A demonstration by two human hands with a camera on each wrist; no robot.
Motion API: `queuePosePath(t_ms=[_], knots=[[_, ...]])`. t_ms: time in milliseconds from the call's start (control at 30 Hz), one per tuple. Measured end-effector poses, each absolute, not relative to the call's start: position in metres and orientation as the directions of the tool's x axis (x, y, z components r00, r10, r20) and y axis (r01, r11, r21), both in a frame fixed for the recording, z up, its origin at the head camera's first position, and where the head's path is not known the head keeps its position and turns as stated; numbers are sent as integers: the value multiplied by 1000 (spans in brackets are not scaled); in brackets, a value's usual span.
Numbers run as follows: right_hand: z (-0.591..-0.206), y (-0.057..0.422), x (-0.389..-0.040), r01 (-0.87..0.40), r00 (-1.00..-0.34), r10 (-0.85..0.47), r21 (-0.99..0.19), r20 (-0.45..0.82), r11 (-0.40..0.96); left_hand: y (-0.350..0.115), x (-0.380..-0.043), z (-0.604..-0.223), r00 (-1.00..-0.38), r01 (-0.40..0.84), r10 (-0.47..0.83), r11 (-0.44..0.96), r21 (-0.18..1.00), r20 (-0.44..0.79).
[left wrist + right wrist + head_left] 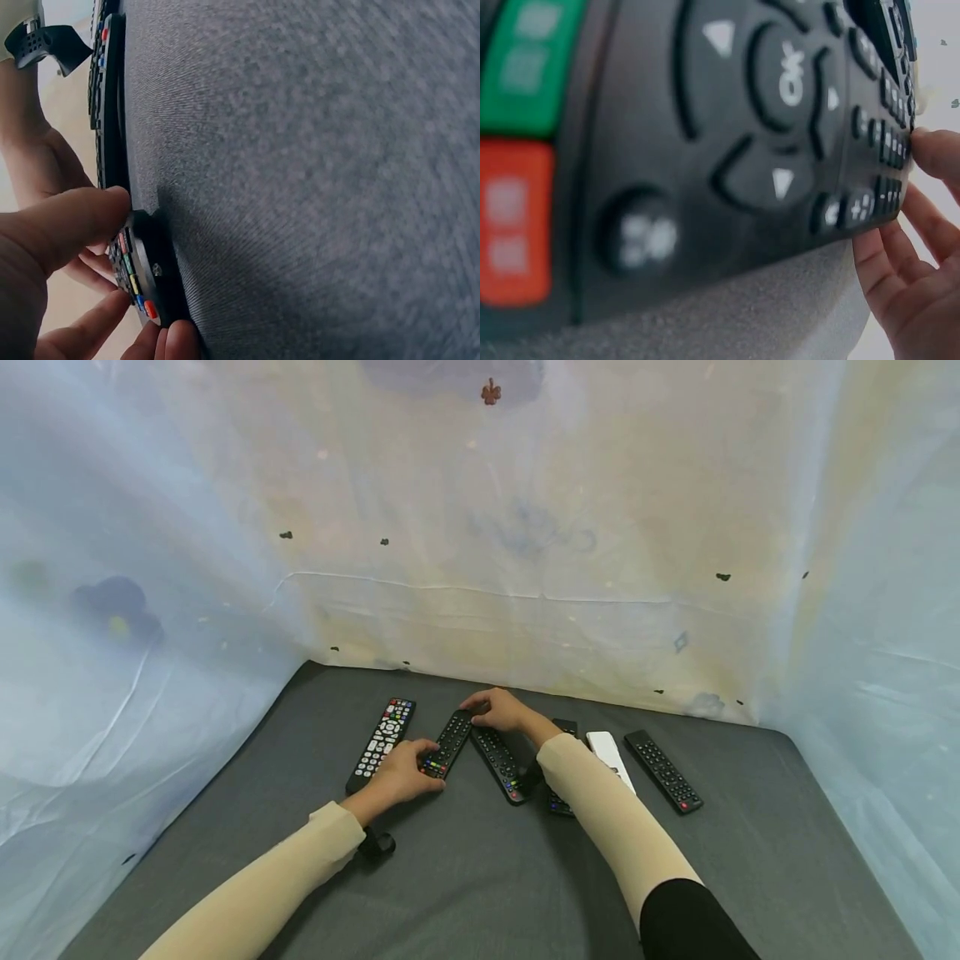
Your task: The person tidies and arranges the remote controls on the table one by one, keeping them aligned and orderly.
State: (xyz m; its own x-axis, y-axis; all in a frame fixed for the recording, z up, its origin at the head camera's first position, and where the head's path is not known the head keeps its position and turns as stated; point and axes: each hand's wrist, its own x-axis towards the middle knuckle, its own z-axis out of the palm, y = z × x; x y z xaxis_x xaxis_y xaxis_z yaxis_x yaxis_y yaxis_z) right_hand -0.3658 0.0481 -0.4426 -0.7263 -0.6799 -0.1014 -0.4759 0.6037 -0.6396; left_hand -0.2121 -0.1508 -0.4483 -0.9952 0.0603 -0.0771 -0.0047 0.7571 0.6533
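My left hand grips the near end of a black remote control, which has a row of coloured keys. Its thumb and fingers lie at the sides of that end in the left wrist view. My right hand holds the far end of this remote between thumb and fingers. Under my right wrist lies a second black remote, its far end close to the right hand. That remote's OK pad fills much of the right wrist view. To the left of the held remote lies a black remote with white keys.
Partly behind my right forearm are a black remote and a white remote. Another black remote lies farther right. All rest on a grey cloth surface, with patterned curtains behind and at the sides.
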Motion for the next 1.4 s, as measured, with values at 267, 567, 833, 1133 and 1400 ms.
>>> queuePosePath(t_ms=[267,567,833,1133,1400], knots=[[-442,46,-363,-450,-741,-663,-655,-105,607,-147,-212,-452,-997,0,49,762,647,-58],[-445,44,-361,-405,-780,-620,-685,-87,606,-145,-216,-452,-997,14,60,752,659,-47],[-446,44,-361,-379,-795,-600,-694,-94,611,-144,-216,-453,-997,7,54,750,661,-51],[-441,48,-358,-347,-818,-570,-724,-77,596,-147,-222,-452,-996,49,84,724,688,-17],[-438,62,-355,-332,-832,-553,-757,-47,563,-152,-229,-444,-987,73,156,670,738,-44]])
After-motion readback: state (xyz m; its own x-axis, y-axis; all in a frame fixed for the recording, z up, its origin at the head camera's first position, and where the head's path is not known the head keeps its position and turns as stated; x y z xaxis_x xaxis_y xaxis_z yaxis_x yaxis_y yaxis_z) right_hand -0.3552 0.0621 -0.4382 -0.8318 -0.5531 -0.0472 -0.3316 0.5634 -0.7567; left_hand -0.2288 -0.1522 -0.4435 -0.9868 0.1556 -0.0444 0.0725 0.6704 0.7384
